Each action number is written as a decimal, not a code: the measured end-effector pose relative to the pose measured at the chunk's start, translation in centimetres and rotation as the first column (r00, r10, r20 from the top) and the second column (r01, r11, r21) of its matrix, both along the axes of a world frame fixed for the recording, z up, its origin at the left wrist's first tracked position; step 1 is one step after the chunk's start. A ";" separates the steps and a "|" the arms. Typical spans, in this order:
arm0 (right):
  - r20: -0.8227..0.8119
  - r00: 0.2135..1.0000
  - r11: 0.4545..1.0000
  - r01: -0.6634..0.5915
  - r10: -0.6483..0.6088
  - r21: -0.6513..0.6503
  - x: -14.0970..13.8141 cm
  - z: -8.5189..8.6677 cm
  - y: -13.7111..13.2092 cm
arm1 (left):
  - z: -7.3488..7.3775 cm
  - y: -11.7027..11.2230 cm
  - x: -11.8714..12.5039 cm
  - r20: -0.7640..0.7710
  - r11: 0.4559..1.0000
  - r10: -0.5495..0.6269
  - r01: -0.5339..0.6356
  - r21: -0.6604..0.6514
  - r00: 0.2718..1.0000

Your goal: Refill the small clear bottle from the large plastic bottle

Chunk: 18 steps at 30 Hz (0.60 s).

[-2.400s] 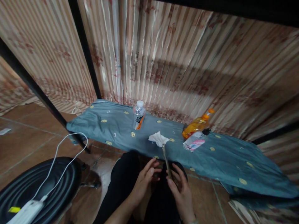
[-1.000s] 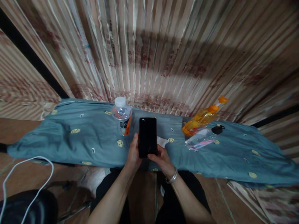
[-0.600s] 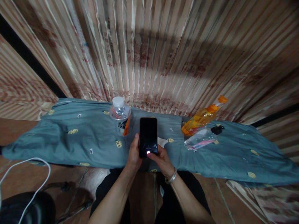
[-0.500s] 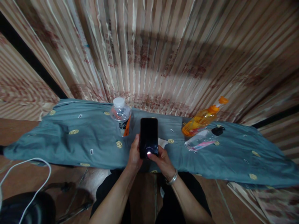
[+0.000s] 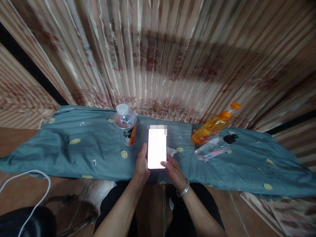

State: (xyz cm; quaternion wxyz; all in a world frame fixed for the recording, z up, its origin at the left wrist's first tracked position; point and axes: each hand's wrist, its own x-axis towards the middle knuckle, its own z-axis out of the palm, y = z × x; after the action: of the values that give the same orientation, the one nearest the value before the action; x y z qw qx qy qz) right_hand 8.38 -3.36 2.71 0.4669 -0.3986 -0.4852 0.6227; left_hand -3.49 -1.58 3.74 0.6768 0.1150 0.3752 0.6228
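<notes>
A smartphone [image 5: 157,148] with a bright white screen is held upright in front of me, over the cloth-covered table. My left hand [image 5: 142,164] is closed round its left edge. On the other side my right hand [image 5: 174,170], with a silver bangle at the wrist, grips the lower right, its thumb at the bottom corner of the screen. The fingers behind the phone are hidden. A bit of white paper or cloth [image 5: 171,151] shows just right of the phone.
A clear bottle with a white cap [image 5: 125,123] stands left of the phone. To the right are an orange pump bottle [image 5: 211,127] and a clear bottle with a black top [image 5: 212,148]. Green-blue cloth [image 5: 59,151] covers the table. A white cable [image 5: 40,199] loops at lower left above a black seat [image 5: 29,220].
The phone's screen has gone from black, with a bright spot under the thumb, to white all over. My right thumb has shifted slightly right. The view has moved a little.
</notes>
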 end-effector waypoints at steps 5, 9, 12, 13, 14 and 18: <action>-0.004 1.000 0.999 -0.011 0.011 0.031 0.1 0.3 0.0 | -0.2 0.0 -0.1 0.025 1.000 -0.027 0.026 0.009 0.999; 0.011 1.000 0.999 -0.005 0.004 0.053 0.3 0.3 0.1 | -0.2 0.0 -0.2 0.035 0.999 -0.038 0.038 0.008 0.999; 0.036 0.999 0.998 0.008 -0.010 0.059 0.7 0.1 0.3 | 0.0 -0.1 -0.1 0.033 0.999 -0.031 0.032 -0.015 0.999; 0.044 0.999 0.998 0.017 -0.019 0.057 0.8 0.0 0.4 | 0.1 -0.1 -0.1 0.030 0.999 -0.026 0.026 -0.026 0.999; 0.048 0.998 0.998 0.027 -0.030 0.054 0.9 -0.1 0.4 | 0.2 -0.1 0.0 0.027 0.999 -0.020 0.021 -0.038 0.999; 0.030 0.999 0.999 0.036 -0.037 0.035 1.2 0.0 0.7 | 0.7 -0.2 0.2 0.018 0.997 -0.008 0.009 -0.071 1.000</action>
State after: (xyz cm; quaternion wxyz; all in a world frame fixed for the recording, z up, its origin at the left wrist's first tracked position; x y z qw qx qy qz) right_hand 9.53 -2.67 2.70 0.4775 -0.4087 -0.4956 0.5995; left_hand -3.29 -1.75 4.45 0.6863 0.0869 0.3908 0.6073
